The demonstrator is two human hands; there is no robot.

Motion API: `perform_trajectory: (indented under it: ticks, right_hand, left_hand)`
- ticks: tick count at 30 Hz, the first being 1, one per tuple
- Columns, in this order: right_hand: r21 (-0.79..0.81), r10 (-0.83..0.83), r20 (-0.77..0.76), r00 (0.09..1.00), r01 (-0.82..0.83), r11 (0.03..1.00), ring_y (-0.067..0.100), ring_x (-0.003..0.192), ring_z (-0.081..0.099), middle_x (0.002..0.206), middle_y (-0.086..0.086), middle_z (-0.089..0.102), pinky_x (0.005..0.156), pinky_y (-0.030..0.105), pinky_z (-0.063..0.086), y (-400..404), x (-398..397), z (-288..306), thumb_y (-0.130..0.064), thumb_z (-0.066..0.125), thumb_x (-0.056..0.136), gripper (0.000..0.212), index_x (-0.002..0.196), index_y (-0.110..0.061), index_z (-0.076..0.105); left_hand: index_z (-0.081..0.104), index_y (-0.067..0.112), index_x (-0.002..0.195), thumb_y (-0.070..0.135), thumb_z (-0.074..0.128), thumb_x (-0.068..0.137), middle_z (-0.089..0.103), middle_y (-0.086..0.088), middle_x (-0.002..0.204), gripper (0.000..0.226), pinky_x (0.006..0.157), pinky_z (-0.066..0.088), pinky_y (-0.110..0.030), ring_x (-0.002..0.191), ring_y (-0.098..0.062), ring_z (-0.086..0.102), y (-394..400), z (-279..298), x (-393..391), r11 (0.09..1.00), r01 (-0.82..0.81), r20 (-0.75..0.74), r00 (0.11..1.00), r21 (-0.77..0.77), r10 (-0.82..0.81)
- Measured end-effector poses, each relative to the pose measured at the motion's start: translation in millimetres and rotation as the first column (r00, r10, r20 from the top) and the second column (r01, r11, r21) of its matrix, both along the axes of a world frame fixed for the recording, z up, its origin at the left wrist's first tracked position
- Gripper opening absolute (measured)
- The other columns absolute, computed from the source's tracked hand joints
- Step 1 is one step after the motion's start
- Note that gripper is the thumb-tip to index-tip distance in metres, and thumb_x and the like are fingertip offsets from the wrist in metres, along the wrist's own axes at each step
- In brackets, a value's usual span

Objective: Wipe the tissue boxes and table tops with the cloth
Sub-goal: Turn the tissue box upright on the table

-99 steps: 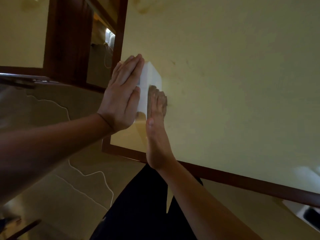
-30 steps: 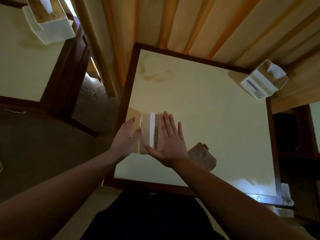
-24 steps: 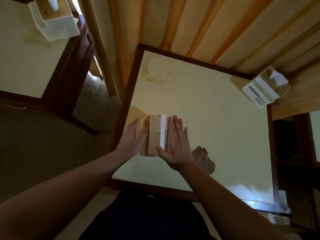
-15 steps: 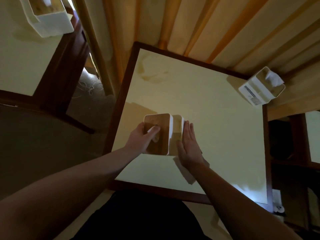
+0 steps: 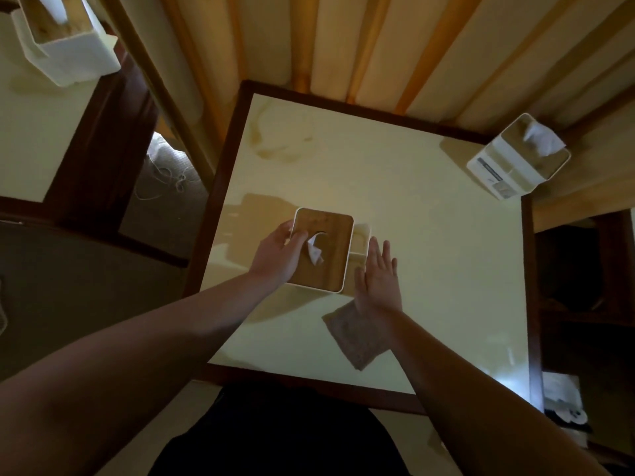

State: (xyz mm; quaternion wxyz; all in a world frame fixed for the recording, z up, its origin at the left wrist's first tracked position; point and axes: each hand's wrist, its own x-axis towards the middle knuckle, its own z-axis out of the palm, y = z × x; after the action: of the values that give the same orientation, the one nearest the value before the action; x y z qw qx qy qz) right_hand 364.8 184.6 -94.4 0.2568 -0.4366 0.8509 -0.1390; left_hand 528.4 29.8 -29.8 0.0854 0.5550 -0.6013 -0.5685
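Observation:
A white tissue box (image 5: 330, 231) with a wooden lid stands upright on the cream table top (image 5: 429, 235), a tissue sticking out of its slot. My left hand (image 5: 278, 257) grips its left side, thumb curled over the lid. My right hand (image 5: 379, 278) lies flat with straight fingers against the box's right side. The brown cloth (image 5: 357, 333) lies on the table just below my right wrist, held by neither hand. A second tissue box (image 5: 515, 159) stands at the table's far right corner.
A third tissue box (image 5: 65, 39) stands on the neighbouring table (image 5: 20, 132) at the upper left. Dark wooden frame (image 5: 309, 379) edges the near side of my table. A slatted wooden wall (image 5: 378, 46) runs behind. Floor with loose cords (image 5: 165, 180) lies between the tables.
The box was lying on its side between my hands; it now stands upright with the lid on top. My left hand moved from flat against it to gripping it. The cloth lies apart.

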Motion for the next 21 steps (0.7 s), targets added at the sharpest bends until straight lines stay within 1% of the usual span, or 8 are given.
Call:
perform_trajectory:
  ticks: [2,5,8,11,13,15,18,21]
  right_hand:
    - [0.021,0.012,-0.010,1.000,-0.011,1.000,0.027,0.164,-0.008,0.177,0.011,0.009,0.132,0.044,-0.003,0,-15,-3,-0.038,0.019,0.100,0.078,0.168,-0.003,0.007]
    - [0.064,0.025,-0.022,0.999,-0.023,0.998,0.025,0.164,-0.009,0.178,0.009,0.006,0.132,0.044,-0.005,5,-34,-12,-0.039,0.017,0.101,0.077,0.169,-0.005,0.005]
    - [0.067,0.006,0.004,1.000,-0.007,0.998,0.025,0.164,-0.009,0.178,0.008,0.007,0.133,0.047,-0.002,12,-49,-22,-0.037,0.022,0.110,0.068,0.169,-0.008,0.007]
    - [0.007,0.000,0.080,0.997,0.000,1.000,0.025,0.164,-0.007,0.178,0.007,0.008,0.133,0.052,0.008,19,-58,-21,-0.035,0.034,0.113,0.067,0.170,-0.010,0.008]
    - [-0.056,-0.023,0.149,0.988,0.032,0.998,0.019,0.164,-0.007,0.178,0.002,0.008,0.133,0.046,0.010,29,-60,-14,-0.043,0.039,0.113,0.071,0.170,-0.014,0.008]
    - [-0.126,-0.064,0.183,0.981,0.088,0.988,0.014,0.164,-0.006,0.178,-0.004,0.009,0.131,0.041,0.012,47,-60,-8,-0.049,0.041,0.111,0.073,0.170,-0.020,0.009]
    - [-0.269,-0.068,0.079,0.995,0.087,0.959,0.017,0.165,-0.002,0.175,0.000,0.024,0.131,0.049,0.017,86,-54,-1,-0.040,0.045,0.111,0.063,0.168,-0.021,0.024]
    - [-0.399,0.065,-0.045,0.997,-0.078,0.914,0.028,0.161,0.021,0.164,0.006,0.045,0.127,0.061,0.026,122,-36,-2,-0.028,0.048,0.106,0.052,0.157,-0.016,0.046]
  left_hand:
    - [0.062,0.036,0.132,0.039,0.051,0.103,0.068,0.008,0.106,0.031,0.069,0.045,-0.021,0.091,-0.002,0.062,2,0,-12,1.000,0.009,0.003,1.000,-0.009,-0.009]
    - [0.059,0.036,0.137,0.039,0.048,0.104,0.068,0.007,0.110,0.035,0.069,0.045,-0.021,0.095,-0.006,0.064,7,-1,-28,0.998,0.054,0.017,0.998,-0.031,-0.053]
    - [0.053,0.034,0.145,0.044,0.046,0.104,0.068,0.009,0.118,0.043,0.065,0.042,-0.013,0.093,0.001,0.063,11,-3,-37,0.992,0.120,0.052,0.992,-0.035,-0.118]
    - [0.046,0.034,0.153,0.050,0.045,0.103,0.061,0.011,0.138,0.053,0.080,0.042,-0.020,0.116,-0.009,0.061,18,-4,-39,0.987,0.159,0.067,0.985,-0.034,-0.157]
    - [0.041,0.030,0.157,0.047,0.045,0.107,0.054,0.007,0.149,0.053,0.095,0.035,-0.024,0.132,-0.014,0.052,25,-4,-35,0.988,0.149,0.085,0.986,-0.043,-0.145]
    - [0.037,0.027,0.159,0.045,0.042,0.108,0.046,0.000,0.158,0.054,0.101,0.030,-0.025,0.143,-0.019,0.045,34,-2,-26,0.987,0.140,0.110,0.985,-0.074,-0.132]
    - [0.038,0.024,0.159,0.044,0.039,0.110,0.043,-0.003,0.161,0.053,0.104,0.027,-0.024,0.145,-0.020,0.042,54,-6,-3,0.986,0.117,0.150,0.984,-0.121,-0.098]
    - [0.040,0.024,0.158,0.044,0.039,0.110,0.045,-0.004,0.159,0.052,0.106,0.027,-0.025,0.144,-0.020,0.042,78,-17,25,0.993,0.059,0.187,0.982,-0.106,-0.039]
